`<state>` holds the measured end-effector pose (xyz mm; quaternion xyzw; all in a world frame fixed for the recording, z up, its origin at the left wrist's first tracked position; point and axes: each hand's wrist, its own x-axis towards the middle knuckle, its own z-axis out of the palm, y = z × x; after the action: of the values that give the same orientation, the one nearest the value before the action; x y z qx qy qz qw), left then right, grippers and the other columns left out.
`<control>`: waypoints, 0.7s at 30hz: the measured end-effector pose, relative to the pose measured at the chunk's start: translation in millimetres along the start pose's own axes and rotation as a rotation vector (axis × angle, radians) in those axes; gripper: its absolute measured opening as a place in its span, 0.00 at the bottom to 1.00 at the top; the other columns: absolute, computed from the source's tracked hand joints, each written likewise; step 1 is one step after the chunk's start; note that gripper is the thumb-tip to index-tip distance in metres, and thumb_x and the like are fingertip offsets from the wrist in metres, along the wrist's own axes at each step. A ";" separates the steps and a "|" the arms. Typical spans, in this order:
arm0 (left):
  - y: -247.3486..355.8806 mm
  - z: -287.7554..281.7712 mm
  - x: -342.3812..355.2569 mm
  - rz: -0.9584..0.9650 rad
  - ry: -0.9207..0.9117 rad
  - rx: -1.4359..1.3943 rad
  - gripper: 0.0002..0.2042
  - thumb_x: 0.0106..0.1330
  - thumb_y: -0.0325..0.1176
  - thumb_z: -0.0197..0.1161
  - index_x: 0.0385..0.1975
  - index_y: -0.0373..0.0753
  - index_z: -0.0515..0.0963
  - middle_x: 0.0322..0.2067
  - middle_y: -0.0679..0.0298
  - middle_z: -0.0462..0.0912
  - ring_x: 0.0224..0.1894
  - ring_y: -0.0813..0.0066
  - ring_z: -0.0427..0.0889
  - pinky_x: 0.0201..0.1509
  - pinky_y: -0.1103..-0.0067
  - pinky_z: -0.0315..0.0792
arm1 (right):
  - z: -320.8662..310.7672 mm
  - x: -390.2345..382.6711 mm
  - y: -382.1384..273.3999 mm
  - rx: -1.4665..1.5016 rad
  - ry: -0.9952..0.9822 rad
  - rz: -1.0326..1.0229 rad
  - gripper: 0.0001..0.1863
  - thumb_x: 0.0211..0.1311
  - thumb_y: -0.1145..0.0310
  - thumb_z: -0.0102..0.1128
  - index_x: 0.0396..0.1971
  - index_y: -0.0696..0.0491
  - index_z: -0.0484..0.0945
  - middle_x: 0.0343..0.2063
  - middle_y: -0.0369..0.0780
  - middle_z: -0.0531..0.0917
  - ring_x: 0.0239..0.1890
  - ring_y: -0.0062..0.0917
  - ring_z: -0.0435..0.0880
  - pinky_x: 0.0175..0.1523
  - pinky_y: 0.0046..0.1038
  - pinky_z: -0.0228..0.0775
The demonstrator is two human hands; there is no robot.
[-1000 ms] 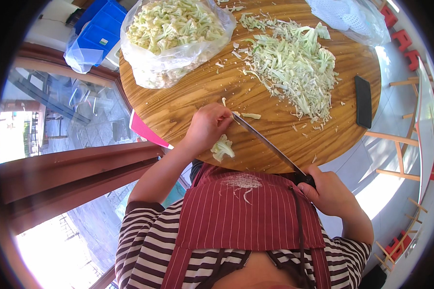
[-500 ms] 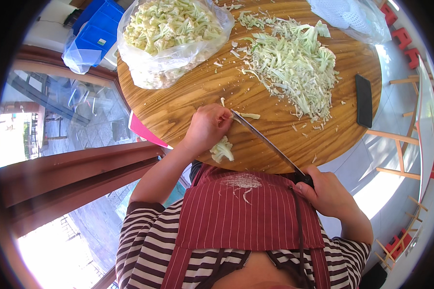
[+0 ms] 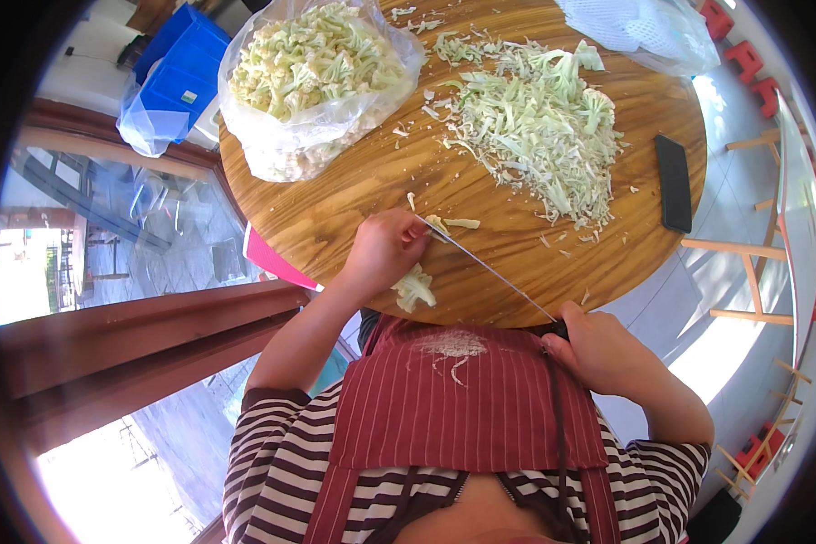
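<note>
My left hand (image 3: 385, 247) is closed at the knife's tip, its fingers curled on a small cauliflower piece (image 3: 435, 223), mostly hidden. My right hand (image 3: 587, 349) grips the black handle of a long knife (image 3: 490, 268) near the table's front edge, the blade angled up-left to my left fingers and seen nearly edge-on. A pale cauliflower floret (image 3: 414, 289) lies just below my left hand, and a thin pale strip (image 3: 464, 224) lies to the right of the knife tip.
The round wooden table (image 3: 296, 218) bears a bag of florets (image 3: 313, 63), a pile of shredded trimmings (image 3: 544, 136), a black phone-like slab (image 3: 673, 181) and a clear bag with white mesh (image 3: 644, 27). A blue crate (image 3: 177, 72) stands upper left; wooden stools (image 3: 752, 281) stand right.
Both hands have shifted slightly, the left one down and the right one left. The knife blade now appears thinner, turned more edge-on, and the bag and pile sit a little farther left in view.
</note>
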<state>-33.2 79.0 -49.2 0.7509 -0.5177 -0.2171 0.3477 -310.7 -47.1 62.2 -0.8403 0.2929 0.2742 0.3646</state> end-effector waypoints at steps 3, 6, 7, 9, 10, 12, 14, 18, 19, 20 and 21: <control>0.3 -9.4 -1.5 0.002 0.038 -0.052 0.04 0.56 0.25 0.63 0.28 0.35 0.76 0.28 0.58 0.78 0.29 0.64 0.81 0.35 0.72 0.76 | 7.3 1.7 16.1 0.104 0.053 -0.058 0.21 0.66 0.56 0.55 0.38 0.63 0.68 0.25 0.53 0.81 0.33 0.50 0.81 0.38 0.42 0.72; -2.2 -19.6 0.4 0.004 0.052 -0.030 0.08 0.55 0.24 0.63 0.34 0.35 0.74 0.31 0.57 0.77 0.29 0.64 0.81 0.35 0.73 0.76 | -3.1 -6.3 12.7 0.265 0.003 -0.037 0.20 0.66 0.56 0.55 0.37 0.62 0.70 0.22 0.50 0.81 0.29 0.44 0.82 0.35 0.38 0.72; -3.2 -22.1 2.0 -0.001 0.044 -0.023 0.09 0.55 0.24 0.63 0.36 0.35 0.73 0.32 0.57 0.77 0.30 0.64 0.81 0.35 0.72 0.76 | -4.6 -10.9 12.2 0.309 0.033 -0.043 0.20 0.66 0.56 0.55 0.38 0.62 0.70 0.21 0.49 0.81 0.28 0.43 0.82 0.34 0.37 0.72; -1.2 -19.5 5.5 0.024 -0.025 0.011 0.11 0.56 0.25 0.62 0.39 0.36 0.73 0.35 0.56 0.77 0.30 0.62 0.81 0.35 0.71 0.76 | -2.6 -21.9 15.5 0.396 0.091 -0.055 0.19 0.66 0.57 0.55 0.38 0.61 0.71 0.19 0.47 0.80 0.25 0.39 0.82 0.33 0.34 0.71; 2.2 -15.4 8.5 0.042 -0.063 0.026 0.12 0.56 0.26 0.62 0.41 0.37 0.73 0.37 0.55 0.77 0.31 0.62 0.81 0.35 0.70 0.76 | 0.1 -26.2 19.7 0.399 0.141 -0.065 0.20 0.66 0.56 0.56 0.39 0.61 0.71 0.19 0.46 0.80 0.25 0.39 0.81 0.32 0.34 0.71; 11.6 -6.4 12.7 0.157 -0.087 0.110 0.12 0.58 0.29 0.61 0.42 0.39 0.73 0.40 0.54 0.76 0.32 0.59 0.82 0.36 0.68 0.77 | 5.1 -31.5 29.0 0.405 0.241 -0.087 0.20 0.66 0.56 0.56 0.40 0.61 0.71 0.19 0.46 0.80 0.23 0.39 0.81 0.31 0.34 0.70; 19.5 3.4 17.5 0.210 -0.145 0.210 0.12 0.59 0.30 0.61 0.43 0.41 0.74 0.41 0.54 0.75 0.33 0.56 0.81 0.36 0.66 0.77 | 5.9 -34.1 34.3 0.430 0.265 -0.066 0.20 0.66 0.55 0.56 0.41 0.60 0.71 0.18 0.46 0.79 0.22 0.39 0.80 0.31 0.34 0.70; 34.6 13.8 27.9 0.139 -0.324 0.409 0.10 0.60 0.32 0.60 0.42 0.43 0.76 0.39 0.55 0.75 0.37 0.51 0.80 0.39 0.63 0.76 | 6.3 -38.4 38.7 0.475 0.265 0.002 0.21 0.66 0.55 0.56 0.44 0.60 0.72 0.17 0.45 0.78 0.21 0.37 0.79 0.31 0.33 0.70; 38.4 12.7 31.4 0.112 -0.369 0.446 0.10 0.60 0.33 0.60 0.41 0.43 0.76 0.38 0.55 0.74 0.39 0.50 0.80 0.40 0.62 0.76 | 8.1 -39.2 41.4 0.475 0.278 -0.002 0.21 0.66 0.55 0.56 0.44 0.60 0.72 0.17 0.45 0.78 0.21 0.36 0.78 0.30 0.33 0.70; 39.4 11.8 34.0 0.114 -0.391 0.463 0.10 0.60 0.32 0.60 0.41 0.43 0.76 0.38 0.55 0.74 0.39 0.51 0.79 0.40 0.62 0.75 | 11.5 -39.3 45.6 0.475 0.291 -0.007 0.22 0.66 0.55 0.56 0.44 0.60 0.72 0.17 0.44 0.78 0.20 0.35 0.78 0.30 0.32 0.70; 40.0 10.9 36.4 0.116 -0.412 0.480 0.10 0.59 0.32 0.60 0.41 0.43 0.76 0.38 0.56 0.74 0.39 0.51 0.79 0.40 0.63 0.75 | 12.9 -39.6 48.2 0.474 0.304 -0.012 0.22 0.66 0.55 0.56 0.45 0.60 0.72 0.17 0.44 0.78 0.20 0.33 0.78 0.30 0.32 0.70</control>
<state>-52.3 33.1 -25.3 0.7209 -0.6557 -0.2162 0.0604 -374.1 -52.6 59.7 -0.7647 0.3952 0.0667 0.5046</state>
